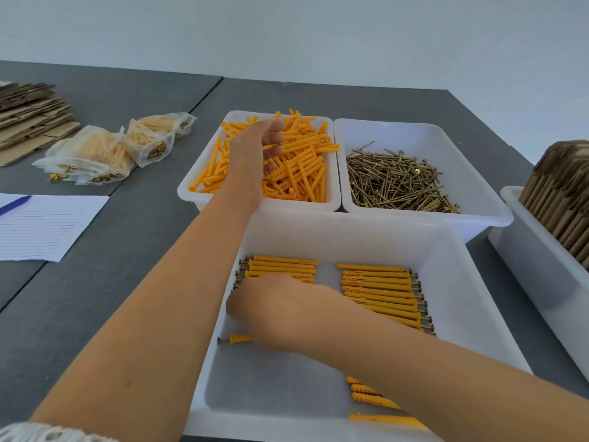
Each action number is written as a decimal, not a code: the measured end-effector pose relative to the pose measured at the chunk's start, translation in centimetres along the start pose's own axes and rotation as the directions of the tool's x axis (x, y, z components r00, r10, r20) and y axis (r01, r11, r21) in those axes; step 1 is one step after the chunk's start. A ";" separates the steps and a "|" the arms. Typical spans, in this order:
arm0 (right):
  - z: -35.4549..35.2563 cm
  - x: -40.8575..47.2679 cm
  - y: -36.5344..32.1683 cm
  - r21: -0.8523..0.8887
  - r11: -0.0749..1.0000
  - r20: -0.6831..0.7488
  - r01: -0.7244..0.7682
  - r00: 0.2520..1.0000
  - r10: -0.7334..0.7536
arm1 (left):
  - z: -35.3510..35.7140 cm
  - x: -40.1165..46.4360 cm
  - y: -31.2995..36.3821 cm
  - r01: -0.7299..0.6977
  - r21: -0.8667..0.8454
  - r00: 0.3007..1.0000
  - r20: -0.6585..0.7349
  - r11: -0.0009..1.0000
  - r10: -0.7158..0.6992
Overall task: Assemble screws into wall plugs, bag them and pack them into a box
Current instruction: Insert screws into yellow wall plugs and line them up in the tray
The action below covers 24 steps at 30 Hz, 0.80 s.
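Wall plugs (296, 161): light, stiff, slippery plastic; best pinched mid-shaft. Left hand (255, 151) hovers over them, fingers (274, 138) loosely curled, holding nothing visible. Right hand (277, 301) rests on assembled plugs (379, 288); grip hidden, cannot tell.

Loose yellow wall plugs (296, 161) heaped criss-cross in a white bin (204, 189), directly under the fingers of the left hand (255, 154). Beside that hand, brass screws (398, 183) piled in a second white bin (478, 199). In the near white tray (471, 282), assembled plug-and-screw units lie flat in two parallel rows: one row (283, 267) under the right hand (280, 311), the other row (382, 291) just beyond its wrist. A single unit (237, 339) lies beside the fingers. Filled clear bags (105, 151) rest well apart from both hands.
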State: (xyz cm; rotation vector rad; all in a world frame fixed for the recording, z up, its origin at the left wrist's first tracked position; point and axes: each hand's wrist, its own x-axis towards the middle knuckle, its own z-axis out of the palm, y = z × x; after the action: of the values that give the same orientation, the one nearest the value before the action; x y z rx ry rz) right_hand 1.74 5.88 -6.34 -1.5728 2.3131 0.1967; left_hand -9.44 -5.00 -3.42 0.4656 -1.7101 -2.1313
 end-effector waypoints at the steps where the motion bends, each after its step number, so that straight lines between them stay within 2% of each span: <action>1: 0.0 0.1 0.0 0.001 1.000 -0.006 -0.011 1.000 0.011 | 0.0 0.0 0.0 -0.005 0.004 1.000 0.000 1.000 0.005; 9: -0.2 0.5 0.8 0.041 0.987 0.083 -0.155 0.985 0.151 | 0.2 0.1 -0.1 -0.005 0.023 1.000 -0.016 1.000 0.005; 19: -0.3 1.1 0.7 0.073 0.976 0.131 -0.207 0.972 0.197 | 0.5 0.2 -0.2 -0.002 0.071 0.999 -0.037 0.997 0.005; 22: -0.1 1.1 0.6 0.056 0.978 0.160 -0.200 0.969 0.189 | 0.6 0.3 -0.8 -0.150 0.239 0.988 -0.007 0.959 0.157; 24: -0.6 0.6 1.1 0.045 0.981 0.154 -0.187 0.972 0.178 | 0.6 0.1 -1.6 -0.300 0.425 0.948 0.031 0.854 0.318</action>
State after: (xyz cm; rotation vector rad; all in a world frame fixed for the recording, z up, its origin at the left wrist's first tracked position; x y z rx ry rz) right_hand 0.36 5.57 -6.05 -1.2713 2.3225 0.2780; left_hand -9.96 -4.23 -4.81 0.3138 -2.0728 -1.5132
